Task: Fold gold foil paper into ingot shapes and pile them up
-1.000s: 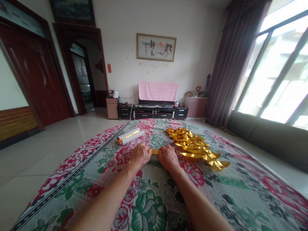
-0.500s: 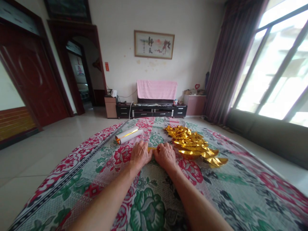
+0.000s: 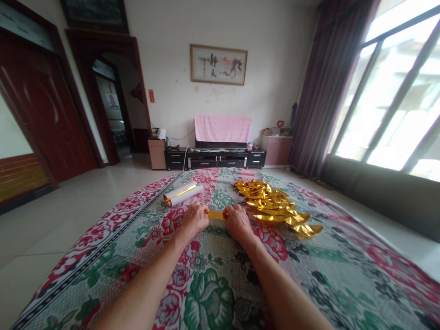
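Note:
A folded strip of gold foil paper (image 3: pixel 217 215) spans the gap between my two hands, just over the flowered cloth. My left hand (image 3: pixel 195 217) pinches its left end with closed fingers. At the right end, my right hand (image 3: pixel 238 221) grips it, fingers curled. Right of my right hand lies a pile of folded gold foil pieces (image 3: pixel 275 204), shaped like pointed boats. Beyond my left hand rests a rolled sheet (image 3: pixel 183 194), white outside with gold showing at its end and along its edge.
A flowered tablecloth (image 3: pixel 137 270) in red, green and grey covers the round table. Past its far edge stands a low black cabinet (image 3: pixel 216 160), with a pink cloth (image 3: pixel 223 128) draped over something on top. A window and purple curtain (image 3: pixel 319 91) are on the right.
My left hand has moved left, away from my right hand, so more of the gold strip shows between them. The foil pile and the rolled sheet lie as before.

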`<state>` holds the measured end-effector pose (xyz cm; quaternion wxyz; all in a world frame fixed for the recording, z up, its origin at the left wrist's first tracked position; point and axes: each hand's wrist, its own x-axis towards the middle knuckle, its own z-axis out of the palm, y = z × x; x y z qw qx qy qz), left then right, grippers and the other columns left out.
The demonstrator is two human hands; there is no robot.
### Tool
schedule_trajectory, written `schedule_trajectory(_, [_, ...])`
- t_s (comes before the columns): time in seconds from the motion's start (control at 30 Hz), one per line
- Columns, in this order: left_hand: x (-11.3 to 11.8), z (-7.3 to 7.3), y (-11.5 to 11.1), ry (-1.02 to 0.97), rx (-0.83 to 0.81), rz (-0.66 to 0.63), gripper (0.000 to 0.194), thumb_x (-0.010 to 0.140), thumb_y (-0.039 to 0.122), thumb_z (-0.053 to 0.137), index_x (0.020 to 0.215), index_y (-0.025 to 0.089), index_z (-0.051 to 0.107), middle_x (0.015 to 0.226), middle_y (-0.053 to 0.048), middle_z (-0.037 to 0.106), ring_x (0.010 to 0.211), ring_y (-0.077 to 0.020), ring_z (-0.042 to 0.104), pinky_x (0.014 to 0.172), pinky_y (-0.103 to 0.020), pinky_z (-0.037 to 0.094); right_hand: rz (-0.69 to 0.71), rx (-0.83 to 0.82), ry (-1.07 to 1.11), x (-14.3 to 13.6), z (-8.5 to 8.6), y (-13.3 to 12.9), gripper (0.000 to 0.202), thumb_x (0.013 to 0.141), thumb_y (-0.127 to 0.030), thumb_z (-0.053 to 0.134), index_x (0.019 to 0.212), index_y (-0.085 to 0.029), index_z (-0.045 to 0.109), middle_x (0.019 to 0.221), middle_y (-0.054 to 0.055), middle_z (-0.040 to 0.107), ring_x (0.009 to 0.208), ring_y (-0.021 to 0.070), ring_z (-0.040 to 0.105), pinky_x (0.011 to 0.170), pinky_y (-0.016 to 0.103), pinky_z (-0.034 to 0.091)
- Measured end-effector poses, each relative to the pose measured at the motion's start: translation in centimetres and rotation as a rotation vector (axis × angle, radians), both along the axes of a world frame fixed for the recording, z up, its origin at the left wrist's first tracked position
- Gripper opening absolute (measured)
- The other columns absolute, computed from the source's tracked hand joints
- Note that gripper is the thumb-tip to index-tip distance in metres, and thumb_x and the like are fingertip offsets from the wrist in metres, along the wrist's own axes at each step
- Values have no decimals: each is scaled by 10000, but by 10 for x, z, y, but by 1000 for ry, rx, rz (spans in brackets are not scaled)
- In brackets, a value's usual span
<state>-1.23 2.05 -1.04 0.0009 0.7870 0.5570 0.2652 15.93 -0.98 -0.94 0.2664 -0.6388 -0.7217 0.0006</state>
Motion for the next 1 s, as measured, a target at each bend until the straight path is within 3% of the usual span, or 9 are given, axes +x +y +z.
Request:
schedule_trajectory(0.37, [-6,4,1,-112,-136,-14,287,708,93,440,816,187,689,846,-39,637,770,-137,587,749,-242,445,32,-17,50,1,2,0,272,758,-98,414,822,-212,653,850,62,549,819,160,494,735,233,331])
schedule_trajectory(0.53, [8,6,-10,8,48,94,167,732,305,540,783,174,631,800,-66,581,812,-186,556,774,-292,425,-50,43,-3,-7,4,-5,232,817,-272,431,872,-194,642,869,85,551,839,188,495,762,269,340])
schedule_trajectory(0.63, [9,3,-9,35,84,85,170,712,323,570,777,169,603,789,-69,563,815,-191,546,776,-294,420,-51,34,-18,-9,4,-6,223,794,-323,475,878,-192,635,878,85,545,840,197,494,758,276,345])
schedule_trajectory(0.8, [-4,-2,6,-45,-38,48,247,700,179,518,927,174,614,809,-41,605,736,-146,560,700,-242,426,-46,21,-14,-7,5,-6,296,793,-272,472,1056,-199,586,951,96,539,867,199,494,764,276,347])
schedule_trajectory(1.0, [-11,-2,14,-25,-107,-8,296,713,228,508,973,191,643,768,-34,602,658,-134,550,650,-234,424,-39,52,-37,-7,4,-7,217,796,-263,446,886,-205,635,905,86,535,836,198,487,712,271,354])
